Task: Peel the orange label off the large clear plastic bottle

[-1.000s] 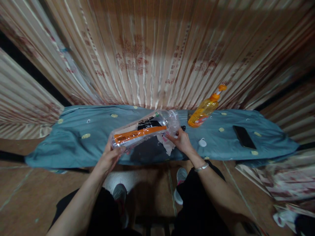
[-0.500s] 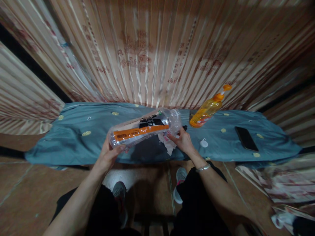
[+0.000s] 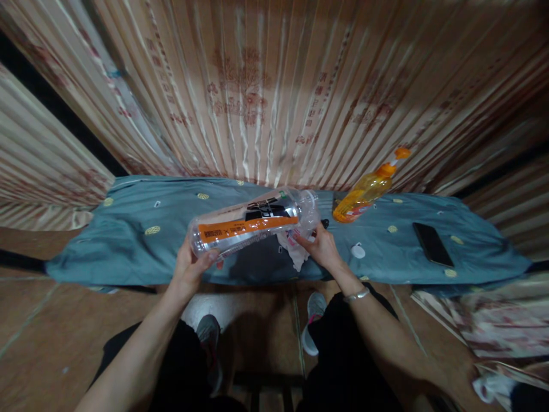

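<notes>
A clear plastic bottle (image 3: 249, 220) with an orange, black and silver label lies on its side in the air above the blue-green cloth (image 3: 141, 252). My left hand (image 3: 193, 263) grips its base end at the left. Around the neck end, at the right, my right hand (image 3: 319, 245) is closed. A crumpled pale pink cloth or tissue (image 3: 295, 254) hangs or lies just below the neck, beside my right fingers; whether they hold it is unclear. Right of my right hand, a small round white cap (image 3: 357, 250) rests on the cloth.
A yellow-orange pump bottle (image 3: 364, 194) stands at the back right of the covered surface. A black phone (image 3: 432, 244) lies farther right. Behind hangs a pleated patterned curtain (image 3: 244, 86). Below are my shoes (image 3: 314, 323) on the brown floor.
The label on the bottle has turned slightly. Both hands keep their hold, and the whole view has shifted a little.
</notes>
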